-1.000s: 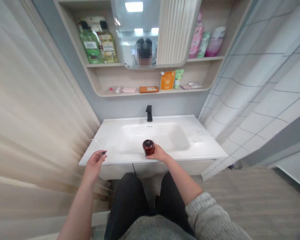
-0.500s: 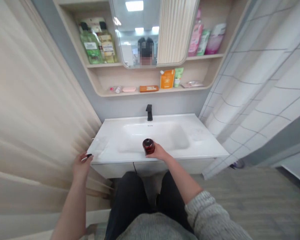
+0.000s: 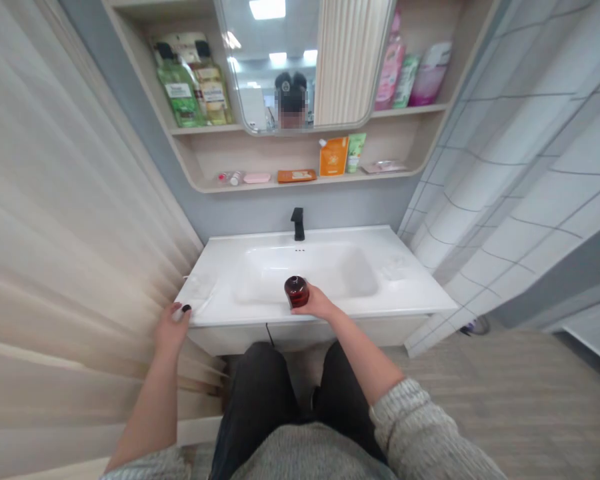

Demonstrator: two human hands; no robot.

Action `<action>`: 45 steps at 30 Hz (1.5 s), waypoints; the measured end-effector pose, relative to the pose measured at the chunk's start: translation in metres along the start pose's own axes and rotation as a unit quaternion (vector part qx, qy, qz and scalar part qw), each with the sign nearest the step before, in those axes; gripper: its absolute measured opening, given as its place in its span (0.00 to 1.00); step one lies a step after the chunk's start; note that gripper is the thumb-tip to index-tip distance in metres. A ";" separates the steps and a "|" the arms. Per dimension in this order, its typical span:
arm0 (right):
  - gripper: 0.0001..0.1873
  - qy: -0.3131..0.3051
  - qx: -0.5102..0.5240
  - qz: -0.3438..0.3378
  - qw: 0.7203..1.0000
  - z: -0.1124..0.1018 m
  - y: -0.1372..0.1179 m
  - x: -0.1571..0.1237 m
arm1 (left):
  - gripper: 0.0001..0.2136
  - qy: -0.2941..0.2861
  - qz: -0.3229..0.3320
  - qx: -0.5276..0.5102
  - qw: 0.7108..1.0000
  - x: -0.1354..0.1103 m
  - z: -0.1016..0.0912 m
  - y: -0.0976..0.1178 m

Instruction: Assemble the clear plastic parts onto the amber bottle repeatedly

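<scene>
Small black item [image 3: 187,308] by L hand [image 3: 170,327]: too small to ID.

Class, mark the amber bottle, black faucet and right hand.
amber bottle [image 3: 297,293], head view, on its body
black faucet [image 3: 297,223], head view, on its neck
right hand [image 3: 320,303], head view, on its back

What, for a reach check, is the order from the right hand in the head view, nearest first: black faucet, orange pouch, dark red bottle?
1. Dark red bottle, in the right hand, at the basin.
2. Black faucet, behind the basin.
3. Orange pouch, on the shelf above.
</scene>
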State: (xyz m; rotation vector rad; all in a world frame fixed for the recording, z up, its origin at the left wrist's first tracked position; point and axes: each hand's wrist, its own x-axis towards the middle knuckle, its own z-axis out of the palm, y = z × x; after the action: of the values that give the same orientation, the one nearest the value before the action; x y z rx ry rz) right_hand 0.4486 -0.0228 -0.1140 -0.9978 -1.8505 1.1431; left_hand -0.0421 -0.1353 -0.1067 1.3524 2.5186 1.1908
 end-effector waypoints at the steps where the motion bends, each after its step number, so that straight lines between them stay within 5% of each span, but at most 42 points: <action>1: 0.49 0.000 0.002 0.001 1.000 0.000 0.000 0.000 | 0.18 0.029 0.011 -0.005 1.000 -0.003 -0.003 0.005; 5: 0.51 -0.012 0.010 -0.004 1.000 0.001 -0.002 0.000 | 0.16 0.140 0.133 -0.028 0.981 -0.022 -0.002 0.055; 8: 0.52 -0.004 0.007 -0.016 1.000 0.000 -0.004 -0.001 | 0.15 0.035 0.271 -0.107 0.956 -0.043 0.024 0.115; 10: 0.52 0.007 -0.002 -0.022 1.000 0.000 -0.005 -0.001 | 0.20 -0.095 0.323 -0.166 0.927 -0.058 0.052 0.153; 14: 0.50 0.029 -0.029 -0.034 0.999 0.000 -0.005 -0.002 | 0.40 -0.277 0.312 -0.227 0.880 -0.085 0.108 0.203; 19: 0.40 0.063 -0.045 -0.049 0.996 0.004 -0.003 -0.002 | 0.42 -0.322 0.258 -0.276 0.868 -0.104 0.147 0.233; 24: 0.43 0.105 -0.031 -0.069 0.992 0.011 -0.002 -0.004 | 0.34 -0.294 0.226 -0.285 0.884 -0.111 0.155 0.249; 32: 0.68 0.081 0.030 -0.074 0.994 0.009 0.012 0.005 | 0.33 -0.248 0.172 -0.307 0.902 -0.090 0.158 0.243; 34: 0.61 0.107 0.030 -0.051 0.993 0.010 0.013 0.005 | 0.34 -0.222 0.163 -0.293 0.916 -0.080 0.160 0.239; 37: 0.36 0.232 -0.002 -0.009 0.973 0.005 0.014 0.000 | 0.34 -0.192 0.147 -0.273 0.931 -0.069 0.165 0.234; 40: 0.24 0.384 -0.044 0.041 0.922 -0.023 0.017 -0.014 | 0.34 -0.195 0.138 -0.256 0.937 -0.064 0.171 0.227; 45: 0.35 0.553 -0.169 0.095 0.810 -0.132 0.027 -0.049 | 0.33 -0.203 0.134 -0.251 0.937 -0.064 0.176 0.220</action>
State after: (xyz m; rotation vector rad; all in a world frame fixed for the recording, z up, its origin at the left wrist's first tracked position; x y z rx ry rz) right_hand 0.5910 -0.0105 -0.1032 -1.6105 -0.9787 0.1370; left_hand 0.2153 -0.0045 -0.1079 1.6137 1.6441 1.3067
